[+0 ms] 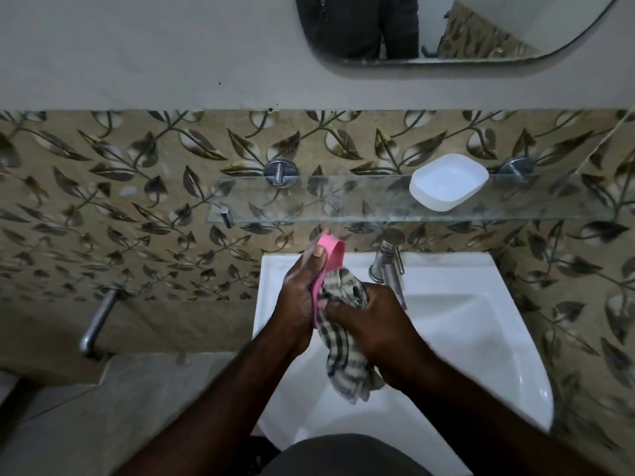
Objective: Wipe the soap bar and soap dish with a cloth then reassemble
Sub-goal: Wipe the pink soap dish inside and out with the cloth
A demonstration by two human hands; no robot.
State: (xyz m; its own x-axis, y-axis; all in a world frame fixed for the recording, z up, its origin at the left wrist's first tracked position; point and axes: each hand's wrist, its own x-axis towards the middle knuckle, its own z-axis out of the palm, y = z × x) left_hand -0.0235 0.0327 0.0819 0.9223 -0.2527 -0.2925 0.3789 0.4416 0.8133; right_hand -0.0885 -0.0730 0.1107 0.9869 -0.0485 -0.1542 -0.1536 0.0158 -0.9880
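Two grips: left hand holds pink dish piece; right hand clutches checked cloth, apparently against it.

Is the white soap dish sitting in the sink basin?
No, the white soap dish rests on the glass shelf above the white sink.

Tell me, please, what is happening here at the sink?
A person works over the white sink. The left hand holds a pink soap dish piece, and the right hand wipes it with a checked cloth. A white dish piece sits on the glass shelf. No soap bar is in view.
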